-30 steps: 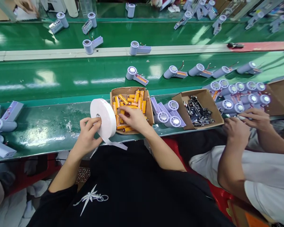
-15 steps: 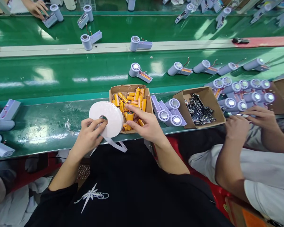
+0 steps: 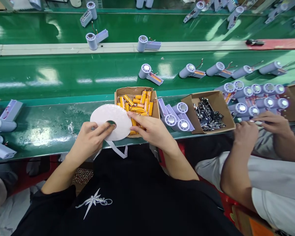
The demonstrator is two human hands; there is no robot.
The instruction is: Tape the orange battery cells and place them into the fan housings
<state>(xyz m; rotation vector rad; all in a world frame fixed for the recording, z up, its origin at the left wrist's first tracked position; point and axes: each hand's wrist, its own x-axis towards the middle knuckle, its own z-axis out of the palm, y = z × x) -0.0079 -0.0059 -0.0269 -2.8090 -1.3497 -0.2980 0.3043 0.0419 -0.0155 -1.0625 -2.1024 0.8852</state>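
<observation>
My left hand (image 3: pixel 88 141) grips a wide white roll of tape (image 3: pixel 110 122) at its core, held nearly flat above the table edge, with a loose strip (image 3: pixel 118 150) hanging below. My right hand (image 3: pixel 151 129) is closed on an orange battery (image 3: pixel 134 123) right beside the roll, its fingertips touching the roll's rim. Just behind lies a cardboard tray (image 3: pixel 135 91) filled with several orange batteries (image 3: pixel 139 103).
Lilac fan housings (image 3: pixel 177 116) lie right of the tray, then a cardboard box of black parts (image 3: pixel 207 113). A co-worker's hands (image 3: pixel 258 126) work at the right beside more housings (image 3: pixel 255 96). Other housings (image 3: pixel 3 126) lie at the left and on the green conveyor (image 3: pixel 64 75).
The tape roll has tipped from upright to nearly flat. My right hand came out of the battery tray with a battery and moved against the roll.
</observation>
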